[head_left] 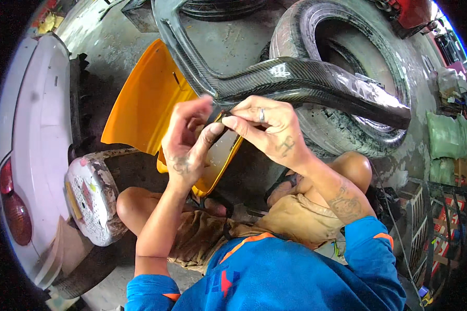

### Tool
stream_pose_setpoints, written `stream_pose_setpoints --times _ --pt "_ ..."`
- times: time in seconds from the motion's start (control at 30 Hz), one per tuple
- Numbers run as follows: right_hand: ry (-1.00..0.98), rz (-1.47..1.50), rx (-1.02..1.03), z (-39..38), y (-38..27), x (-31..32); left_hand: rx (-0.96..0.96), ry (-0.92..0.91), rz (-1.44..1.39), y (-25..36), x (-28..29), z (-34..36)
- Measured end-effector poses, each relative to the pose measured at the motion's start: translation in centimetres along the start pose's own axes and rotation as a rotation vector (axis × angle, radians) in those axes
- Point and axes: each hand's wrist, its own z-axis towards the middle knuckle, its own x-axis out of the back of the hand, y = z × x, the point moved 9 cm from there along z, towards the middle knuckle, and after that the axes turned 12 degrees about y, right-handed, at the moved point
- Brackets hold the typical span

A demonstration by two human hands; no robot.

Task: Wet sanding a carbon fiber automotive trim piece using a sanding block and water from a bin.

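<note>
My left hand (pixel 184 145) and my right hand (pixel 270 129) meet in front of me, over an orange-yellow curved panel (pixel 140 98). Between their fingertips is a small dark piece (pixel 223 115), too hidden to name. The right thumb and index finger pinch it; a ring shows on that hand. My left thumb presses toward the same spot, its fingers curled and slightly blurred. Just beyond the hands lies a long, glossy black carbon-fibre part (pixel 290 78), bent at an angle, its right arm resting across a tyre (pixel 296 31).
A white car (pixel 41 114) with a red tail light (pixel 14 202) stands at the left. Near my left knee is a paint-stained white stool (pixel 91 202). Another tyre (pixel 223 9) lies at the far side. Metal racks (pixel 425 217) and a pale green bag (pixel 448 136) are at the right.
</note>
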Motion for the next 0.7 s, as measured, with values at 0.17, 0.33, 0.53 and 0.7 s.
stream_pose_setpoints --times 0.17,0.33,0.53,0.7 --pt "0.073 -0.04 0.228 1.2 -3.4 2.6 -0.065 0.016 -0.096 2.7 -2.3 0.5" --pt "0.028 -0.095 0.313 2.3 -4.7 4.7 -0.271 0.082 -0.13 4.2 -4.4 0.7" --pt "-0.083 -0.178 0.218 4.3 -4.3 8.8 -0.456 0.052 -0.006 5.1 -7.4 2.0" --pt "0.394 -0.384 0.122 6.5 -1.7 18.2 -0.679 -0.108 0.148 5.0 -10.3 2.7"
